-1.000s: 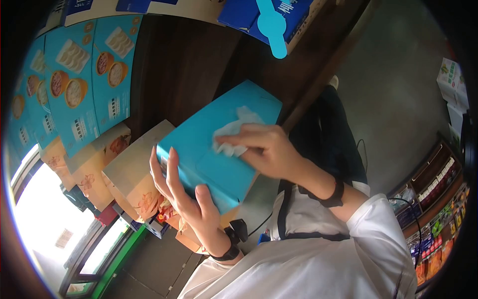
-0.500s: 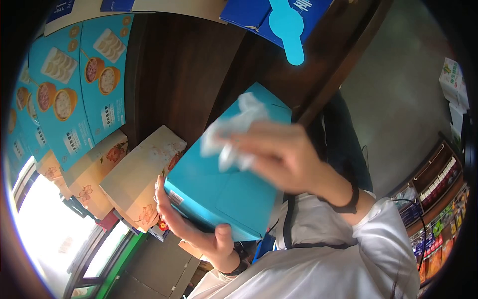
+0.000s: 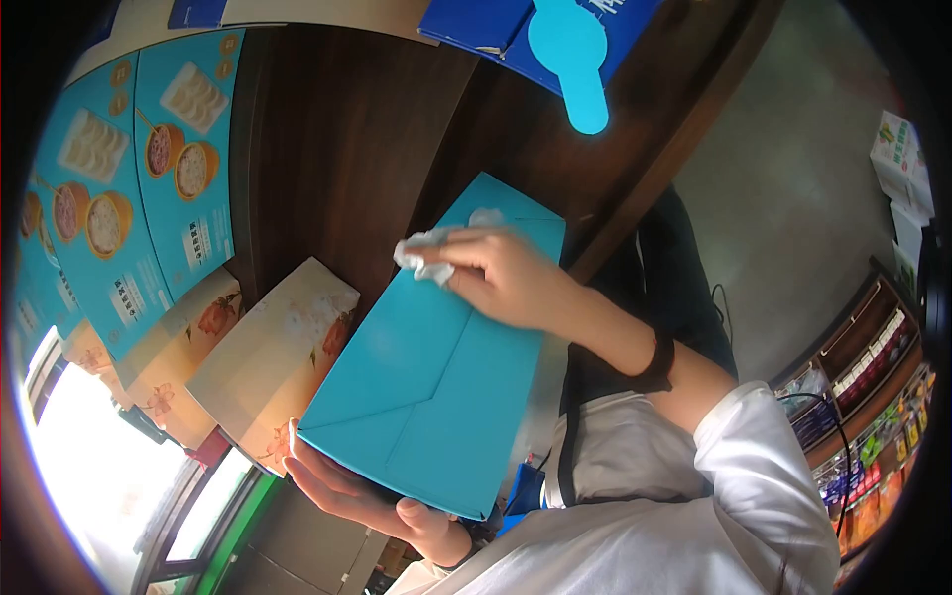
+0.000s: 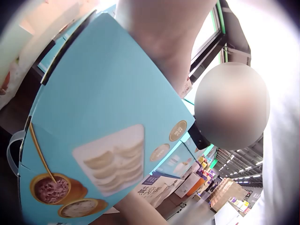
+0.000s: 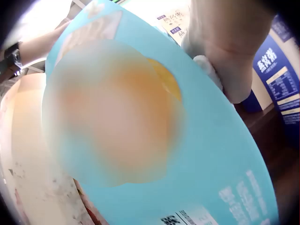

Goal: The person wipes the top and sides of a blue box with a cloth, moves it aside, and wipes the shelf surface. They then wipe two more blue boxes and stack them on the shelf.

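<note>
A turquoise box is held tilted over the dark surface, its folded plain end panel facing up. The left hand supports its lower end, fingers and thumb along the edge, palm partly hidden beneath. Pinched in the right hand is a crumpled white tissue, pressed on the box near its upper left edge. In the left wrist view the box shows a side with food pictures. The right wrist view has the right hand at the box edge, with a bit of tissue beneath it.
Turquoise printed boxes stand at the left, with floral beige boxes below them. A blue box lies at the top on the dark wooden surface. Shelves of goods are at the far right.
The box has turned and tilted, showing more of its folded panel, and its lower end has come down. The left hand has moved lower with it. The right hand has moved the tissue across the panel.
</note>
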Available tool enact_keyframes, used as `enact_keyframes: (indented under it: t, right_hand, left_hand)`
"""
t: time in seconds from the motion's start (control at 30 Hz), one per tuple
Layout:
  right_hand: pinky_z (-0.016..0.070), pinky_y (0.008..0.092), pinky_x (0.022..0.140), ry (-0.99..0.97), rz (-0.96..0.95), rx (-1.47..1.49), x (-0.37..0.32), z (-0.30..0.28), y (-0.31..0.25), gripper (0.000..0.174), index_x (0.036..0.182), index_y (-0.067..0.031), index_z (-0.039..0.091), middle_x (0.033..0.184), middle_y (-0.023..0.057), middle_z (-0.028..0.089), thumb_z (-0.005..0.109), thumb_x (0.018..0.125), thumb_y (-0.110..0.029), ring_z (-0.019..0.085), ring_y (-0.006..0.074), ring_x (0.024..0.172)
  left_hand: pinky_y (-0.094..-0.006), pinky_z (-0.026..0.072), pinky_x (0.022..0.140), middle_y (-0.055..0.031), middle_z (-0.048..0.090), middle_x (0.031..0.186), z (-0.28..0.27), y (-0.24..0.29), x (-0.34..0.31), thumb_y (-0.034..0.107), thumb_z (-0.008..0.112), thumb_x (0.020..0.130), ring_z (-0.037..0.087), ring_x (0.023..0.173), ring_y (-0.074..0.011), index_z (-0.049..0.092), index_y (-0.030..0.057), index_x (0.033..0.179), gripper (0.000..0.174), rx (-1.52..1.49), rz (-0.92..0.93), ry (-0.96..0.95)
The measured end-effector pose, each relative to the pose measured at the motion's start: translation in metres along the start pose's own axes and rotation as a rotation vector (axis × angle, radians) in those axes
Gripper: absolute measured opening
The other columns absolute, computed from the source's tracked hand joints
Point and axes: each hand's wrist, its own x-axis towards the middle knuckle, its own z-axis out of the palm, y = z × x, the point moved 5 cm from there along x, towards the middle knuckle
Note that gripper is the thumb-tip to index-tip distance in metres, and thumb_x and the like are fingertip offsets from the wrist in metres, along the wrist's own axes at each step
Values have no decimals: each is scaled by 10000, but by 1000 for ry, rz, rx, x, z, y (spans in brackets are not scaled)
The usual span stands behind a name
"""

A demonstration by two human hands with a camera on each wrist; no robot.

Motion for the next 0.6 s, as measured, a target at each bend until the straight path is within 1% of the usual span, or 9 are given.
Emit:
enact_keyframes:
  t: [0.1,0.17,0.2,0.27,0.37,0.43,0.53,0.57,0.6]
  right_hand:
    - [507,302,792,6,-3,-136,4,-7,38,253,1108,-69,654,1062,162,655,553,885,-130,655,287,901]
    - [516,400,761,64,246,-269,0,-21,70,238,1047,-129,683,936,133,676,518,879,-162,650,306,823]
    - [516,400,761,64,246,-271,0,-25,77,238,1047,-129,683,936,133,676,518,879,-162,650,306,823]
    - [515,423,743,35,445,-304,-2,-33,95,239,1008,-124,686,866,168,663,494,868,-148,638,346,777]
    - [512,430,717,-2,526,-360,3,-43,104,236,962,-98,685,815,188,652,477,853,-124,633,366,759]
    - [510,419,691,-22,504,-433,8,-53,119,235,977,-89,686,795,193,651,495,851,-138,637,361,750]
    - [510,407,678,84,662,-357,14,-69,108,235,990,-72,682,819,174,662,514,847,-155,645,342,747]
    - [510,407,678,80,664,-357,10,-62,106,235,990,-72,682,819,174,662,514,847,-155,645,342,747]
    - [510,409,674,79,426,-307,11,-51,95,227,978,-68,680,832,171,662,517,845,-154,643,342,741]
  left_hand:
    - [-519,327,1029,-249,276,1426,-3,-2,-1,703,387,841,336,1305,-383,99,30,1446,949,51,-28,12]
    - [-523,325,1030,-242,270,1432,-6,-5,-3,696,398,842,338,1304,-379,101,44,1446,937,55,-49,11]
    - [-523,325,1030,-242,270,1432,-5,-4,-4,696,398,842,338,1304,-379,101,44,1446,937,53,-49,11]
    - [-530,327,1030,-232,257,1440,-2,2,-7,693,423,837,338,1303,-380,106,62,1447,933,-2,-46,27]
    - [-536,333,1026,-240,242,1440,2,8,-9,700,475,812,331,1306,-378,111,73,1447,965,-42,-47,54]
    - [-529,336,1026,-248,240,1437,4,11,-7,705,503,793,328,1307,-376,115,71,1446,990,-80,-64,46]
    - [-513,343,1027,-262,238,1431,4,11,-7,712,550,759,330,1305,-369,128,62,1443,1034,-113,-78,34]
    - [-503,347,1027,-269,237,1429,3,11,-9,715,570,744,334,1301,-365,136,56,1442,1053,-101,-81,33]
    - [-503,347,1027,-269,237,1429,5,12,-9,715,570,744,334,1301,-365,136,56,1442,1053,-98,-84,28]
